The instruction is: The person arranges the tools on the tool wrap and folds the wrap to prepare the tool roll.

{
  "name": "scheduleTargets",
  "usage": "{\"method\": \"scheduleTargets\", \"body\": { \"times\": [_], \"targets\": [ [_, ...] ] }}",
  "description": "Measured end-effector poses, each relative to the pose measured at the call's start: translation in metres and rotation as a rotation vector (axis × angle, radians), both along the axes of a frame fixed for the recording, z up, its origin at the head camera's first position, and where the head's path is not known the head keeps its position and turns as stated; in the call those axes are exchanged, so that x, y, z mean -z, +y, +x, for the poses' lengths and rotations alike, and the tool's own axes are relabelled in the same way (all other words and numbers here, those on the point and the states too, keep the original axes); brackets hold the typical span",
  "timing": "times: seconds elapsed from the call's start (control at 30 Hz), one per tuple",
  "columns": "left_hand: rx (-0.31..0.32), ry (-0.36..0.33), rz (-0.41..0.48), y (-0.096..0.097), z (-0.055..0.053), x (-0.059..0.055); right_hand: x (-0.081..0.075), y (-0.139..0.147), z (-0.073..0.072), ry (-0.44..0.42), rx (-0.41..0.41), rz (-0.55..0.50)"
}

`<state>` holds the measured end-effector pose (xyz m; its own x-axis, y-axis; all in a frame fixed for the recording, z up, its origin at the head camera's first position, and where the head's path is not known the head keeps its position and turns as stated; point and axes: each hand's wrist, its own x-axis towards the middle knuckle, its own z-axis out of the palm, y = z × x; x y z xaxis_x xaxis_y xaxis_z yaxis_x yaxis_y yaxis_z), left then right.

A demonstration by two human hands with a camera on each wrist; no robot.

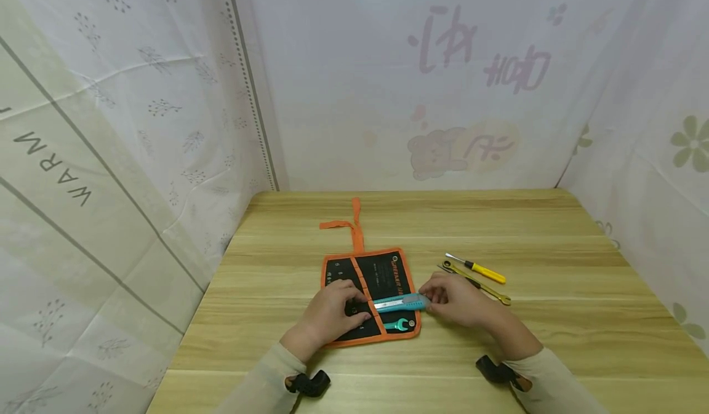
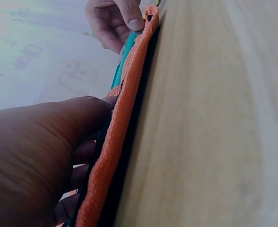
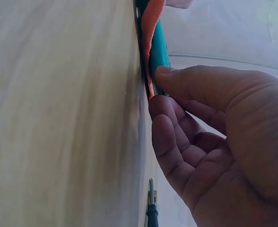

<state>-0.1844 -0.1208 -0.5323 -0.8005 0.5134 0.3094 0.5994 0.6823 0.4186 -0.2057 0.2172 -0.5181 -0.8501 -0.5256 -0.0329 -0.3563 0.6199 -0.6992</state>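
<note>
A black tool pouch (image 1: 382, 272) with orange trim lies unrolled on the table. My left hand (image 1: 332, 312) holds its pocket section, thumb and fingers on either side of one pocket's mouth. A teal utility knife (image 1: 396, 303) lies across the pouch, its front end at the orange pocket edge between those fingers. My right hand (image 1: 460, 300) pinches the knife's rear end; in the right wrist view the thumb (image 3: 186, 80) presses on the teal body (image 3: 159, 49). Below the knife, a teal wrench (image 1: 400, 325) sits in a pocket with its open-end head showing.
Right of the pouch lie a yellow-handled screwdriver (image 1: 484, 271), a yellow wrench (image 1: 493, 293) and a dark-handled screwdriver (image 1: 472, 282), close to the right hand. The pouch's orange tie straps (image 1: 357, 229) stretch toward the table's back edge. Printed curtains (image 1: 343, 94) surround the table (image 1: 266, 278).
</note>
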Motion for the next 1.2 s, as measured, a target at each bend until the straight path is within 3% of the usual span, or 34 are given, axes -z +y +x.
{"method": "scheduleTargets", "body": {
  "times": [0.57, 0.9, 1.2],
  "targets": [
    [-0.013, 0.032, -0.032, 0.002, 0.000, 0.000, -0.005, -0.011, -0.002, 0.058, -0.058, 0.006],
    [0.005, 0.070, -0.044, 0.002, 0.001, -0.001, -0.006, -0.023, 0.000, 0.135, -0.070, 0.069],
    [-0.004, 0.066, -0.052, 0.002, 0.002, -0.001, -0.004, -0.033, 0.001, 0.082, -0.082, 0.013]
  ]
}}
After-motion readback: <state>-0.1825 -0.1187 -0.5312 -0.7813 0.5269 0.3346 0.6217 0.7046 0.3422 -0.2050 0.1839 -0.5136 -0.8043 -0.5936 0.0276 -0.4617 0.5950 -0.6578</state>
